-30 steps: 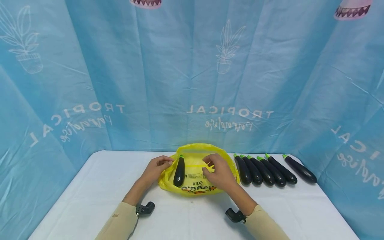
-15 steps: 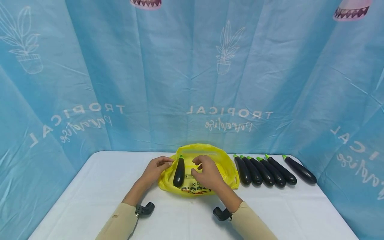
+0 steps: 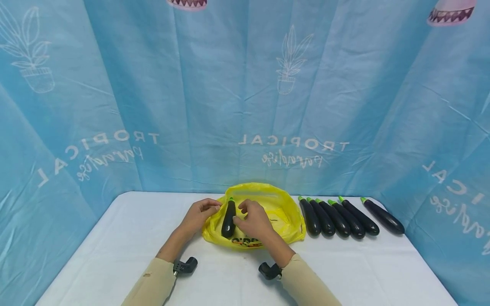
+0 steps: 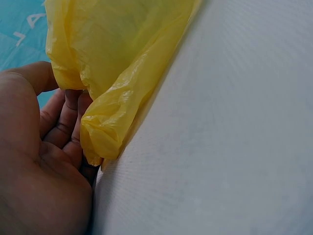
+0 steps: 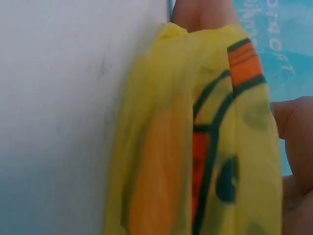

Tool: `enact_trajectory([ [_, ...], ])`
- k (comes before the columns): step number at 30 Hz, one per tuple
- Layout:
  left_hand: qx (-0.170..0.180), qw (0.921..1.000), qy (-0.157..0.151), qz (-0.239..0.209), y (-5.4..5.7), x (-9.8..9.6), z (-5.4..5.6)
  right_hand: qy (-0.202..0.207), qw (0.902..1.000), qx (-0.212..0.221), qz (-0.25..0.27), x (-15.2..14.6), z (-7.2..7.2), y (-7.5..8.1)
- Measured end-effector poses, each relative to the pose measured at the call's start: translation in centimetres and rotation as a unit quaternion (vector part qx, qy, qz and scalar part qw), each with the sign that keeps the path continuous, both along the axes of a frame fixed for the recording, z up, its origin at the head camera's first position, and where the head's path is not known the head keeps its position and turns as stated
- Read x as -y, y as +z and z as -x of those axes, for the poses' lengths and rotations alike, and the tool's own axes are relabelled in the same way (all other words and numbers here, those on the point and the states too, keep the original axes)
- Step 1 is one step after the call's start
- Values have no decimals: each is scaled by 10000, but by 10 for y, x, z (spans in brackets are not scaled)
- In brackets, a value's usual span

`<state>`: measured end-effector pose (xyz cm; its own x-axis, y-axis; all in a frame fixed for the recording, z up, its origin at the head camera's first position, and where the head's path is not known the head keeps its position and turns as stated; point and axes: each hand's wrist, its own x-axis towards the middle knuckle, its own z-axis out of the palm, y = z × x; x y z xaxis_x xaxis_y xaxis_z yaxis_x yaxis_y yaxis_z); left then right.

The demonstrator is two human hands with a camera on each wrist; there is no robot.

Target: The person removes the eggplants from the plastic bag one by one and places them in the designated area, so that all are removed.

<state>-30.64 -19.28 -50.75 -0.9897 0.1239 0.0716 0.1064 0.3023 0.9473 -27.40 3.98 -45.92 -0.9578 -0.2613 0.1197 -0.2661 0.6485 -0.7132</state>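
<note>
A yellow plastic bag (image 3: 289,199) lies on the table with its mouth spread wide, dark lettering and orange print on it. Inside, at its left, lies one dark eggplant (image 3: 229,223) with a green stem end. My left hand (image 3: 197,216) pinches the bag's left rim; in the left wrist view the gathered plastic (image 4: 105,132) sits between thumb and fingers. My right hand (image 3: 255,221) is over the bag's opening, fingers loosely bent, with thumb and fingertips right beside the eggplant. In the right wrist view the bag's printed wall (image 5: 210,137) hides most of that hand.
Several eggplants (image 3: 337,219) lie side by side to the right of the bag, stems toward the back. Another eggplant (image 3: 383,216) lies apart near the right edge. A white cloth covers the table (image 3: 126,238); a blue printed curtain (image 3: 214,106) hangs around it.
My right hand has moved left across the bag's opening to the eggplant inside. My left hand stays on the bag's rim.
</note>
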Motion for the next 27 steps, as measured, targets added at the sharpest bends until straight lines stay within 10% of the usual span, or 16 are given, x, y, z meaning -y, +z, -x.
enact_trajectory([
  [27,-124,9998,-11,122,-1,-1,0,-508,9959,752,61,22,7,-13],
])
